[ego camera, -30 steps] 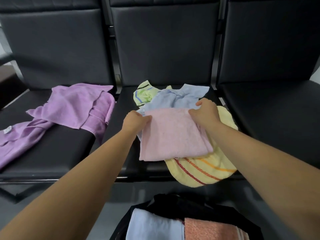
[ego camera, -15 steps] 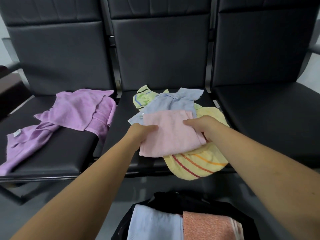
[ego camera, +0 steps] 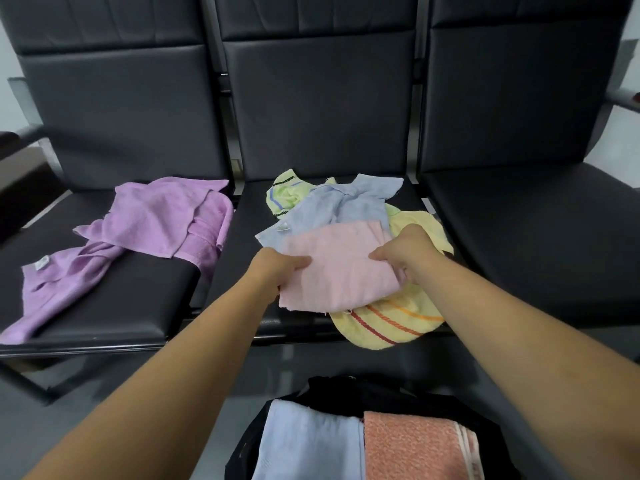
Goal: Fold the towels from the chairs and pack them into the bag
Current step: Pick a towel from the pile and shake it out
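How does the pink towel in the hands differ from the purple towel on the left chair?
The pink towel is folded into a flat rectangle; the purple towel lies crumpled and spread out. The left hand and right hand grip the pink towel over the middle seat; nothing touches the purple towel. The purple towel shows a white label; the pink towel shows none. Both are plain, one-colour, and outside the bag.
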`<state>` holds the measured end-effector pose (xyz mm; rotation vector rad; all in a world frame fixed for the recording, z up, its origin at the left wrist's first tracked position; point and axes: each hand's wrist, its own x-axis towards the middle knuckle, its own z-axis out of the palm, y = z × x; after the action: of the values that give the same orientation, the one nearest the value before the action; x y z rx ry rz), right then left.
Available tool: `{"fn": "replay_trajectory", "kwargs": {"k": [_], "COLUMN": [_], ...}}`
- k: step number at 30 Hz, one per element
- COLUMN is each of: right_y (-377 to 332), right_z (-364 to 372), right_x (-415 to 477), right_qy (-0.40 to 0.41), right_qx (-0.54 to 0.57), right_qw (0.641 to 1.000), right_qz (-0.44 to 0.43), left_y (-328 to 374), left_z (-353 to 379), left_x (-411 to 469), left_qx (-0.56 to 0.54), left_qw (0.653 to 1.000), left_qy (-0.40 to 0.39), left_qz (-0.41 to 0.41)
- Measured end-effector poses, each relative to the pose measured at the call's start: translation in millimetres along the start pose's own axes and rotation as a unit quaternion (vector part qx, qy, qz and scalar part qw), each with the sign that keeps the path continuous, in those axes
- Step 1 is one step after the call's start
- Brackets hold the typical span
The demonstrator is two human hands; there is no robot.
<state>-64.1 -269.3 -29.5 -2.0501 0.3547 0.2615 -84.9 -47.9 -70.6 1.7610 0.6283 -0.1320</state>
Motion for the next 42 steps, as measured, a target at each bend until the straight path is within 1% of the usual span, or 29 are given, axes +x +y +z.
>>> {"fn": "replay_trajectory", "kwargs": {"k": [1,3,6,9,11,12,15,19,23,27,30,33,37,39,41,42], "right_y": [-0.3,-3.1,-3.1,5.9,18.7,27.5,57.1,95.8,133.3,167.7,190.9,205.7,211.4,223.7,248.3,261.2], "right_z": [-0.8,-3.2,-8.5,-17.4,-23.8,-26.5,-30.0,-23.2,-2.5,22.5,47.1,67.9,88.6,102.2,118.4,125.4], "right_x": [-3.9,-13.3,-24.5,-37.1,-48.5,-54.5,-77.5,-114.4,-139.6,-158.1,-163.7,-160.9,-156.8,-156.1,-156.2,-157.0], "right_qy": [0.005,-0.006,-0.037,-0.073,-0.093,-0.095,-0.109,-0.122,-0.137,-0.157,-0.146,-0.147,-0.166,-0.168,-0.175,-0.176], "right_qx": [-0.018,-0.049,-0.021,0.072,0.157,0.19,0.257,0.305,0.353,0.327,0.293,0.261,0.28,0.294,0.252,0.201], "right_qw": [1.0,0.999,0.999,0.991,0.976,0.969,0.955,0.943,0.924,0.928,0.938,0.945,0.936,0.93,0.935,0.944], "right_qz": [-0.01,-0.01,0.02,0.082,0.121,0.128,0.101,0.046,0.047,0.085,0.117,0.131,0.137,0.145,0.175,0.192], "left_y": [-0.6,-0.8,-1.6,-3.5,-5.8,-8.4,-23.2,-56.7,-98.7,-144.3,-172.5,-192.4,-214.9,-229.1,-246.9,-256.9], "left_z": [-1.2,-3.4,-3.5,-5.3,-9.3,-11.4,-14.6,-12.2,-14.9,-21.3,-25.4,-30.7,-41.6,-44.3,-42.6,-39.8], "left_x": [-4.4,-14.4,-29.8,-50.1,-67.4,-76.1,-100.0,-125.8,-146.3,-160.2,-163.7,-160.7,-147.0,-138.8,-133.7,-131.5], "left_qx": [-0.041,-0.096,-0.127,-0.139,-0.149,-0.152,-0.16,-0.16,-0.134,-0.117,-0.117,-0.106,-0.114,-0.116,-0.068,-0.011], "left_qw": [0.999,0.993,0.988,0.985,0.982,0.981,0.975,0.971,0.972,0.976,0.978,0.98,0.981,0.981,0.985,0.986], "left_qy": [-0.022,-0.049,-0.082,-0.107,-0.115,-0.121,-0.15,-0.174,-0.194,-0.183,-0.167,-0.161,-0.15,-0.137,-0.122,-0.115], "left_qz": [-0.028,-0.054,-0.036,0.005,0.023,0.028,0.026,0.02,-0.008,-0.029,-0.039,-0.054,-0.054,-0.074,-0.106,-0.12]}}
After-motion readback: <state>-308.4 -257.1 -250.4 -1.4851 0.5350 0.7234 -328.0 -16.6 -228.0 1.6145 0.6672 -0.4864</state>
